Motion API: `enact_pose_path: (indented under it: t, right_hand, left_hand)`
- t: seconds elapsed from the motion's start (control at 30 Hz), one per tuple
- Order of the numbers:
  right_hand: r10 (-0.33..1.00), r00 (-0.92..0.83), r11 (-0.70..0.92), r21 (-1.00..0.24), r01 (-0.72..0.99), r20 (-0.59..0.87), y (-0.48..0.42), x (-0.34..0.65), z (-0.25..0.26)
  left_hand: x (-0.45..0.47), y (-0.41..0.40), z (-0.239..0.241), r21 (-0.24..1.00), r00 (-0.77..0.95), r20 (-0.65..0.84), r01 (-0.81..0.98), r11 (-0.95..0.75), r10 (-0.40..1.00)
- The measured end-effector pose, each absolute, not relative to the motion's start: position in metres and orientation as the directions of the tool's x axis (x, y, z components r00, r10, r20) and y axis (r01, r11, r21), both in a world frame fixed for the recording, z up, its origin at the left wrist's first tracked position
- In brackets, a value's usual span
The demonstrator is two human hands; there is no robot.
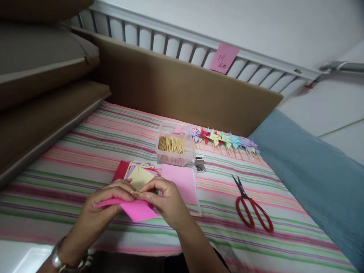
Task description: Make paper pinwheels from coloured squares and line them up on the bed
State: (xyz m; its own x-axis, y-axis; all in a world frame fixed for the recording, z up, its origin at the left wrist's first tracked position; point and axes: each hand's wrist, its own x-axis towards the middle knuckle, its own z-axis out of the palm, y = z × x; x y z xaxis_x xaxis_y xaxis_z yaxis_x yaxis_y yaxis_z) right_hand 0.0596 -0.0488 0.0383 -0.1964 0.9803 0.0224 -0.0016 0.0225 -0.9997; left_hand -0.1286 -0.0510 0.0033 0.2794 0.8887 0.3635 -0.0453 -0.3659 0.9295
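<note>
My left hand [104,201] is closed on a bright pink sheet of paper [139,211], which is bent and hangs out below the fingers. With thumb and forefinger, my right hand [167,197] pinches a short wooden stick [136,192] against the paper's upper edge. The fingers of both hands nearly meet there and hide part of the stick. Just beyond them lies a pile of coloured paper squares with a pale yellow piece [139,177] on top. A stack topped by a light pink sheet [182,184] is beside my right hand.
A clear plastic box [172,157] holds many wooden sticks. Behind it lies a row of paper pinwheels [227,141]. Red-handled scissors [250,206] rest open on the striped cloth [222,193]. A cardboard panel [176,83] stands at the back; cardboard boxes [48,110] are stacked left.
</note>
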Motion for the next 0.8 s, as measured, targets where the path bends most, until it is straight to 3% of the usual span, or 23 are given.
enact_pose_path:
  t: [0.33,0.8]
  right_hand:
    - [0.98,-0.198,0.015,-1.0,0.001,0.014,-0.0483,0.0598,0.0348]
    - [0.983,-0.183,0.019,-1.0,0.005,0.018,-0.0482,0.0599,0.0344]
  left_hand:
    - [-0.1292,-0.0531,-0.0032,0.954,0.204,0.292,0.011,-0.301,0.934]
    - [-0.1282,-0.0497,-0.0068,0.946,0.21,0.325,-0.052,-0.321,0.922]
